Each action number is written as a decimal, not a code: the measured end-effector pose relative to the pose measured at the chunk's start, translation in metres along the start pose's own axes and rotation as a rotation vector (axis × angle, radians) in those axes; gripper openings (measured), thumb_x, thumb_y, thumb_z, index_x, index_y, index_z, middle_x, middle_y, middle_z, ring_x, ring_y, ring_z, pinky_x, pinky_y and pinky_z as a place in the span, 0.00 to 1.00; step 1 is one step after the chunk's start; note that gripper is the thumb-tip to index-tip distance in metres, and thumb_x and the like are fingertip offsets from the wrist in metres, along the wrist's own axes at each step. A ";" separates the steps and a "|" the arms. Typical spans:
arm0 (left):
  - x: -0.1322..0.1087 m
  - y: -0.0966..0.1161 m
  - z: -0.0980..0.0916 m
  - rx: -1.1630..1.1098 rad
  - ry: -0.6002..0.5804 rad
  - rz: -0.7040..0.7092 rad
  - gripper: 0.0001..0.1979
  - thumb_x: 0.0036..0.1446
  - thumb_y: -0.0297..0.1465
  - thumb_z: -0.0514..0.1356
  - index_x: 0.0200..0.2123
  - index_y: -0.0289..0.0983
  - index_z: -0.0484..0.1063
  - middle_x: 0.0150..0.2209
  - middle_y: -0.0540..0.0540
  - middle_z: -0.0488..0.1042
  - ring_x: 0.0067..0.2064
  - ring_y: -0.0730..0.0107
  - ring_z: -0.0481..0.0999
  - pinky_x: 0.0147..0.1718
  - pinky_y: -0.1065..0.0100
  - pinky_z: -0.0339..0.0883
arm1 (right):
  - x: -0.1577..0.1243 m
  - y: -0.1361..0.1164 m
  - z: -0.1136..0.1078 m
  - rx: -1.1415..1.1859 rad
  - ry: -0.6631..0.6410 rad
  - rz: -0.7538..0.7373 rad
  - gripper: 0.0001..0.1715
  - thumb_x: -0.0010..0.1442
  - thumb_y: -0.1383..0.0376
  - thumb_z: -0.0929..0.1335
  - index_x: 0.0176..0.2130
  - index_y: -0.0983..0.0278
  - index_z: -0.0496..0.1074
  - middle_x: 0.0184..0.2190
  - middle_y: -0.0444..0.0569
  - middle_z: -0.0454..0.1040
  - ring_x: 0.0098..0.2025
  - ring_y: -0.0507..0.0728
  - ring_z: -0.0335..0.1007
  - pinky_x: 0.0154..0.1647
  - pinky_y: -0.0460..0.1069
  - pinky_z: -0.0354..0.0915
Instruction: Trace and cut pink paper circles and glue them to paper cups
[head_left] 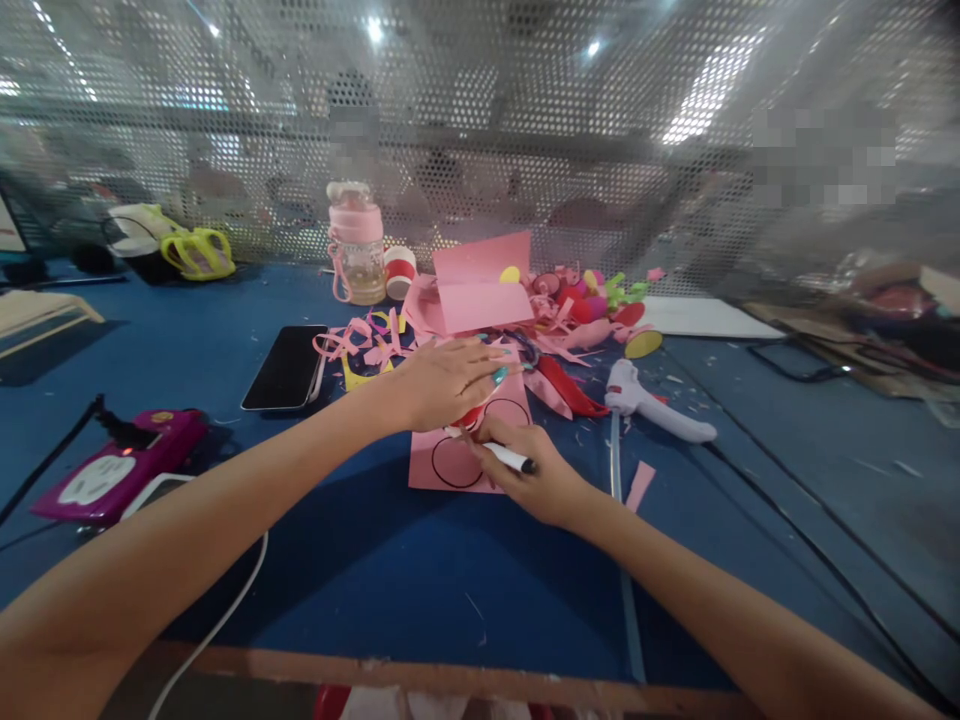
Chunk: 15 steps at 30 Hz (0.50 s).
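A sheet of pink paper (424,477) lies before me, with black circles drawn on it. My left hand (450,382) rests flat over its upper part, fingers stretched to the right and open. Beneath that palm shows a round red-and-white thing (471,418), mostly hidden, so its kind is unclear. My right hand (536,470) is closed around a white marker (504,456) with a black end. The marker's tip points left toward the edge of the red-and-white thing, just above a drawn circle; whether it touches the paper I cannot tell.
Pink paper scraps (367,338) and a folded pink card (484,290) lie behind my hands. A glue gun (660,402) sits right, with its cord. Left are a phone (283,368) and a purple power strip (124,465). A water bottle (356,245) and paper cup (400,272) stand behind.
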<state>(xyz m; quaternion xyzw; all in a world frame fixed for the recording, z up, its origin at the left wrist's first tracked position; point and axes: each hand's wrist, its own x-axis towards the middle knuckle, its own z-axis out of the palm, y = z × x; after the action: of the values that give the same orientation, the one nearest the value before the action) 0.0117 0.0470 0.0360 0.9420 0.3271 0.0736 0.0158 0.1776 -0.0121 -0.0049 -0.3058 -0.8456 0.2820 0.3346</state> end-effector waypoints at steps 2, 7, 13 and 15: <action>0.000 0.000 0.000 -0.003 -0.003 -0.007 0.23 0.67 0.37 0.38 0.62 0.41 0.53 0.65 0.49 0.53 0.65 0.70 0.48 0.62 0.63 0.41 | -0.001 -0.003 -0.001 -0.036 -0.004 -0.021 0.08 0.60 0.69 0.60 0.28 0.63 0.59 0.21 0.39 0.59 0.20 0.47 0.53 0.22 0.43 0.53; 0.000 0.000 -0.001 -0.017 -0.001 0.005 0.23 0.67 0.36 0.37 0.62 0.40 0.53 0.65 0.50 0.52 0.65 0.71 0.48 0.62 0.64 0.39 | -0.004 -0.004 -0.008 -0.099 0.023 -0.050 0.12 0.59 0.70 0.59 0.25 0.62 0.54 0.19 0.37 0.54 0.19 0.46 0.48 0.21 0.43 0.50; 0.000 -0.001 0.000 -0.032 0.010 0.000 0.24 0.66 0.37 0.37 0.62 0.41 0.53 0.65 0.50 0.53 0.65 0.71 0.48 0.62 0.63 0.39 | -0.007 -0.001 -0.011 -0.163 0.000 -0.089 0.13 0.60 0.70 0.59 0.25 0.61 0.52 0.19 0.38 0.54 0.19 0.47 0.48 0.22 0.44 0.50; 0.000 -0.001 0.001 -0.035 0.013 0.002 0.24 0.66 0.37 0.36 0.62 0.42 0.53 0.65 0.50 0.52 0.65 0.69 0.49 0.62 0.61 0.40 | -0.007 -0.001 -0.010 -0.196 -0.013 -0.140 0.11 0.59 0.70 0.59 0.26 0.61 0.54 0.19 0.38 0.55 0.20 0.48 0.49 0.22 0.44 0.50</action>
<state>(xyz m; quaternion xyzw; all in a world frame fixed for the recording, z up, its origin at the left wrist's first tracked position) 0.0108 0.0477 0.0346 0.9413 0.3251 0.0854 0.0301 0.1887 -0.0148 -0.0002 -0.2754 -0.8906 0.1758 0.3164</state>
